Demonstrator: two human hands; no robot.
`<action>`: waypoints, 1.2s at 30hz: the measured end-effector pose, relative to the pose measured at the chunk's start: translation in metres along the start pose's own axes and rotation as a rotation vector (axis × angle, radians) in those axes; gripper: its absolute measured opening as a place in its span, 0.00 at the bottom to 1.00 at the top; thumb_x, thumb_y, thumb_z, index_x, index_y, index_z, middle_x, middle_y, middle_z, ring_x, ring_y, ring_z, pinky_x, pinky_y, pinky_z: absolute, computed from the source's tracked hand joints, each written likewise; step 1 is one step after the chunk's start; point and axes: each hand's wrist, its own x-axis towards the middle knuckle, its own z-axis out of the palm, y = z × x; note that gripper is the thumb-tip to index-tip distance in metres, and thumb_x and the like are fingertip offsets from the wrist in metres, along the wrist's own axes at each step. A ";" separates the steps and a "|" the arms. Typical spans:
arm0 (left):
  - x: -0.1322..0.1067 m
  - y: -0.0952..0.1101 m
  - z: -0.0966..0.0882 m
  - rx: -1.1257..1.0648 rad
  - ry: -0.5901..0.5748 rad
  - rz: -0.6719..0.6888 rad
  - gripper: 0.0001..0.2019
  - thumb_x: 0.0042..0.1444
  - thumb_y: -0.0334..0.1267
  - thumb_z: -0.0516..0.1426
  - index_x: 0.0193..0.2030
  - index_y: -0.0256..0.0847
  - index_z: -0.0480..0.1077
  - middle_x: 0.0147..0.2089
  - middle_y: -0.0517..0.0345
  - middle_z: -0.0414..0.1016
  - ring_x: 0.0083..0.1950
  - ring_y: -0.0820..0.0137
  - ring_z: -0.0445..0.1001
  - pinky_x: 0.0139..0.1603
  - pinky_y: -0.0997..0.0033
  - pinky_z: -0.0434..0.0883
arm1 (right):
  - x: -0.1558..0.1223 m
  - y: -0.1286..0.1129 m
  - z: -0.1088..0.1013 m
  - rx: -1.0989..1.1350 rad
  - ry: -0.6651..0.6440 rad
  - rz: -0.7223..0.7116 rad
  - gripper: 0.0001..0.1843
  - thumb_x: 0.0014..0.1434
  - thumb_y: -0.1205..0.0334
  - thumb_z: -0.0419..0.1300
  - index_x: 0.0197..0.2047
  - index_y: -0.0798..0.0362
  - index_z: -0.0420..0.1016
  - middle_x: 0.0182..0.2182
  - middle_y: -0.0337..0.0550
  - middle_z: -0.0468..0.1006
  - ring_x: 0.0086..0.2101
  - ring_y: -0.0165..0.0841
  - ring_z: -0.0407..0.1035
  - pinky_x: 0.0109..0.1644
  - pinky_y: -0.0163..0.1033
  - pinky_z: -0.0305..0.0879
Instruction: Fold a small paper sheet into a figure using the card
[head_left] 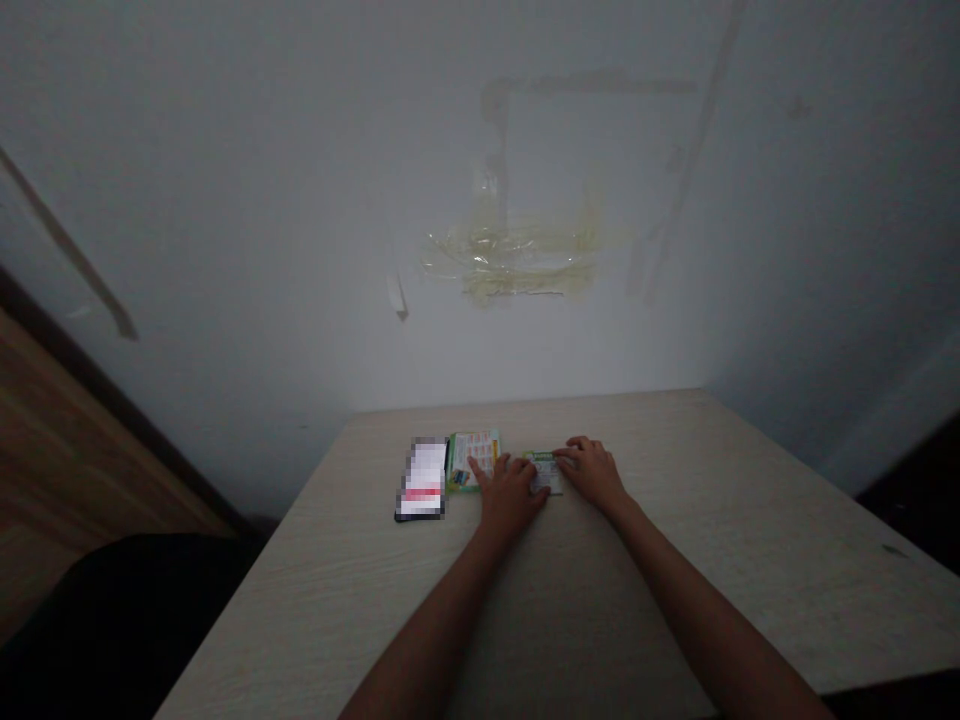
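Note:
My left hand point(508, 492) lies flat on the table with its fingers stretched out, the fingertips resting on the edge of a green and orange printed card point(471, 458). My right hand point(594, 470) rests with spread fingers on a smaller green and white card or packet point(546, 472) that lies between the two hands. Both hands touch that small card from either side. Neither hand lifts anything.
A phone point(421, 480) lies left of the printed card. The light wooden table point(675, 560) stands against a white wall with yellowed tape remains point(517, 255). A dark seat or bag point(112, 610) sits at lower left by a wooden panel.

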 end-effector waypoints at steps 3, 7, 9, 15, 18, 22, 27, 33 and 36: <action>0.000 -0.001 0.001 -0.013 0.005 0.012 0.15 0.56 0.52 0.59 0.49 0.53 0.72 0.54 0.58 0.75 0.64 0.52 0.60 0.61 0.20 0.23 | -0.001 -0.002 -0.001 0.006 -0.003 0.004 0.17 0.60 0.51 0.59 0.52 0.36 0.77 0.53 0.43 0.70 0.52 0.41 0.62 0.55 0.47 0.58; 0.001 -0.003 0.003 -0.024 0.010 0.031 0.16 0.57 0.53 0.58 0.49 0.53 0.71 0.54 0.58 0.75 0.64 0.51 0.60 0.61 0.19 0.24 | -0.002 -0.003 -0.001 0.000 -0.005 0.007 0.18 0.59 0.49 0.60 0.53 0.36 0.75 0.54 0.42 0.69 0.52 0.41 0.61 0.56 0.48 0.57; 0.000 -0.003 0.003 -0.027 0.011 0.031 0.16 0.57 0.52 0.58 0.49 0.52 0.71 0.54 0.58 0.75 0.64 0.52 0.60 0.61 0.19 0.24 | -0.003 -0.002 0.000 0.001 -0.009 0.003 0.19 0.59 0.49 0.59 0.54 0.36 0.74 0.54 0.43 0.69 0.53 0.41 0.61 0.56 0.48 0.57; -0.001 -0.003 0.002 -0.024 0.012 0.031 0.15 0.58 0.52 0.58 0.50 0.51 0.71 0.55 0.58 0.75 0.64 0.53 0.60 0.61 0.21 0.22 | -0.005 0.005 0.004 0.016 -0.012 -0.049 0.20 0.61 0.49 0.57 0.56 0.36 0.72 0.55 0.44 0.68 0.54 0.42 0.60 0.58 0.51 0.56; -0.002 -0.003 0.002 -0.012 0.022 0.039 0.15 0.58 0.52 0.58 0.50 0.52 0.72 0.56 0.58 0.75 0.65 0.53 0.60 0.61 0.21 0.21 | -0.005 0.009 0.006 0.036 -0.011 -0.074 0.20 0.60 0.50 0.58 0.56 0.37 0.73 0.56 0.45 0.68 0.55 0.43 0.59 0.58 0.52 0.56; -0.004 -0.006 0.001 0.011 0.038 0.061 0.16 0.58 0.52 0.58 0.51 0.54 0.72 0.57 0.59 0.75 0.65 0.51 0.60 0.60 0.20 0.20 | -0.005 0.014 0.007 0.079 -0.024 -0.135 0.20 0.58 0.54 0.61 0.54 0.37 0.75 0.57 0.44 0.68 0.57 0.44 0.57 0.59 0.52 0.56; -0.005 -0.012 -0.005 -0.004 0.015 0.085 0.17 0.57 0.54 0.58 0.52 0.59 0.73 0.57 0.60 0.75 0.65 0.49 0.60 0.60 0.20 0.20 | -0.008 0.016 0.002 0.134 -0.077 -0.276 0.22 0.55 0.56 0.64 0.54 0.38 0.75 0.59 0.42 0.68 0.58 0.45 0.57 0.60 0.55 0.56; -0.001 -0.020 -0.009 -0.040 -0.072 0.095 0.19 0.56 0.56 0.57 0.54 0.63 0.71 0.58 0.62 0.74 0.65 0.50 0.60 0.59 0.20 0.20 | -0.010 0.017 -0.001 0.210 -0.133 -0.381 0.26 0.52 0.59 0.65 0.56 0.43 0.73 0.57 0.44 0.72 0.57 0.44 0.60 0.60 0.55 0.56; 0.000 -0.025 -0.010 -0.064 -0.097 0.095 0.19 0.56 0.57 0.57 0.55 0.65 0.71 0.58 0.63 0.74 0.65 0.50 0.60 0.59 0.19 0.21 | -0.009 0.018 0.002 0.231 -0.120 -0.384 0.26 0.52 0.59 0.65 0.55 0.43 0.74 0.57 0.44 0.73 0.56 0.44 0.62 0.60 0.55 0.56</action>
